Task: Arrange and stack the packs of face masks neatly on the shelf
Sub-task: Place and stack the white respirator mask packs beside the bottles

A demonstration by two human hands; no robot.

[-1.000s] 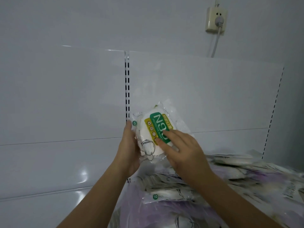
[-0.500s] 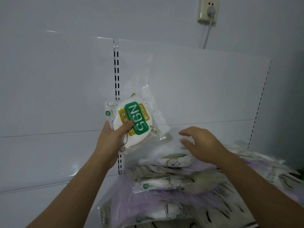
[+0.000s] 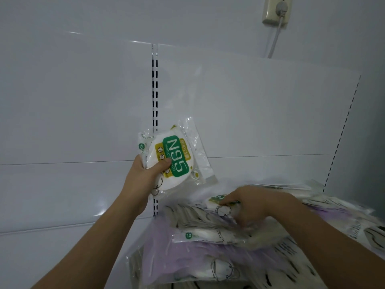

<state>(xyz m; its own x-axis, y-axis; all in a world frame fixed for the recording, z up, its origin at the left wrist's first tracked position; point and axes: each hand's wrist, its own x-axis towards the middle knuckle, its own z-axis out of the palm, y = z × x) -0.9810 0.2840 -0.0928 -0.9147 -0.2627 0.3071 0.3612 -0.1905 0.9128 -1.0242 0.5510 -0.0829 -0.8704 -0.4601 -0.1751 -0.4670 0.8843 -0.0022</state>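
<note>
My left hand (image 3: 145, 176) grips a clear pack of white masks with a green N95 label (image 3: 177, 157), held up in front of the white back panel, thumb across its front. My right hand (image 3: 248, 205) reaches down onto a heap of mask packs (image 3: 208, 236) at the lower right and its fingers curl round the top pack (image 3: 218, 202), a white one with a green and yellow label. The heap holds several clear, white and lilac packs lying at loose angles.
A slotted upright (image 3: 155, 90) runs down the white shelf back panel, with a second slotted strip (image 3: 343, 130) at the right. A wall socket with a plugged cable (image 3: 276, 9) sits at the top right. More packs (image 3: 354, 222) spread to the right edge.
My right hand let go of the N95 pack, dropped to the heap and closed on the top pack. My left hand kept the N95 pack and turned it upright.
</note>
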